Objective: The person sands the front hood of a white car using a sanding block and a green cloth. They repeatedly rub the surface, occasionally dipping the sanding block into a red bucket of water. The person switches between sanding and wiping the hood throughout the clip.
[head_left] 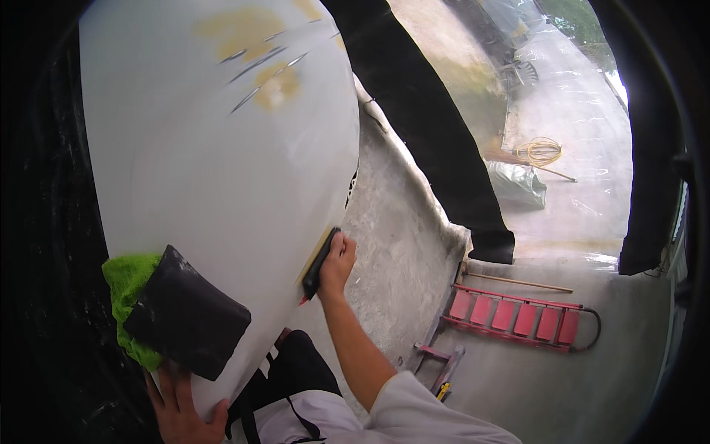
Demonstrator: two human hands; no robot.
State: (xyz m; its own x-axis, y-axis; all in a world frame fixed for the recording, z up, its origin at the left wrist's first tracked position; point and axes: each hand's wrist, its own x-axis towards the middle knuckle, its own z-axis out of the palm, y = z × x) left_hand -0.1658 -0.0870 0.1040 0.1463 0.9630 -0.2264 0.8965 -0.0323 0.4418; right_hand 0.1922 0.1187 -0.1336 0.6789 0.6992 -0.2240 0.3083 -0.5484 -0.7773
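A black sanding block [319, 265] is gripped in the right hand [337, 260] and pressed against the right edge of a large white rounded hull [222, 148] — fingers closed around it. The left hand [181, 407] is spread flat, fingers apart, on the hull's lower end, just below a black pad [186, 314] lying over a green cloth [127, 285]. A red ladder [518, 317] lies on the concrete floor [414, 244].

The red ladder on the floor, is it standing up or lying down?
Lying down. The red ladder rests flat on the concrete floor, its steps facing up, to the right of the right hand.
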